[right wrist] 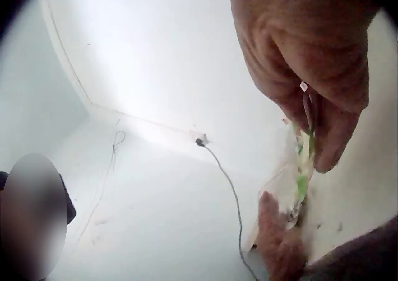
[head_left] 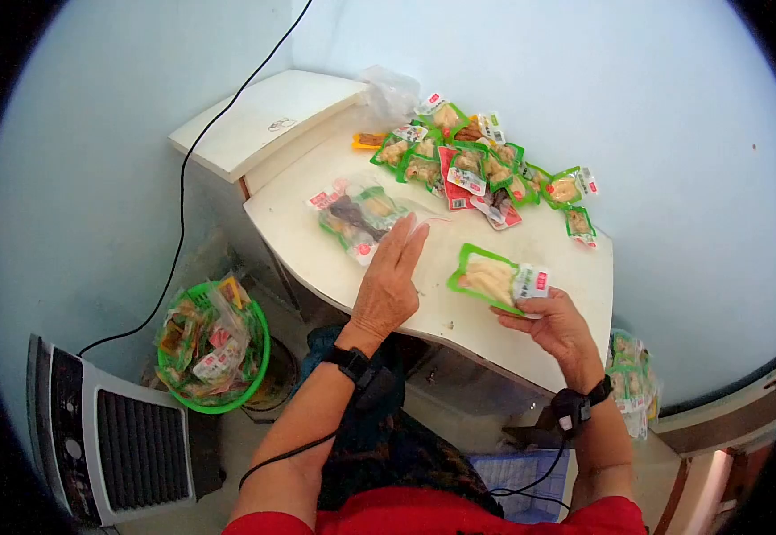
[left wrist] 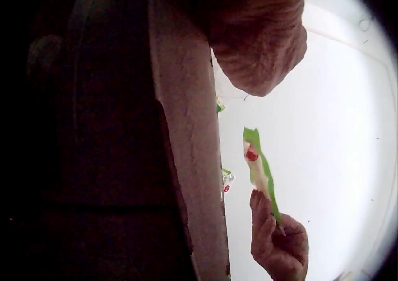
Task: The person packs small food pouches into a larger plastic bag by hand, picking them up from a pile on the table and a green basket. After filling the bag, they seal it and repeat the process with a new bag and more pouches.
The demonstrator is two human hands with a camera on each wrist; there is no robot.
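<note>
My right hand (head_left: 556,328) pinches the white printed end of a green-edged food packet (head_left: 488,278) between thumb and fingers. Pale pieces show through its clear front, and it is held up over the table's near side. In the left wrist view the same packet (left wrist: 260,169) appears nearly edge-on. My left hand (head_left: 388,290) is over the table's front edge with its fingers straight and pointing away from me. Just beyond those fingertips, a clear plastic bag (head_left: 357,214) with several packets, one dark inside, lies on the table.
A pile of mixed food packets (head_left: 473,165) covers the back of the white table (head_left: 334,267). On the floor at left stand a green basket (head_left: 265,357) full of packets and an air cooler (head_left: 138,450). More packets (head_left: 631,374) are at the right. A black cable (head_left: 183,187) hangs at left.
</note>
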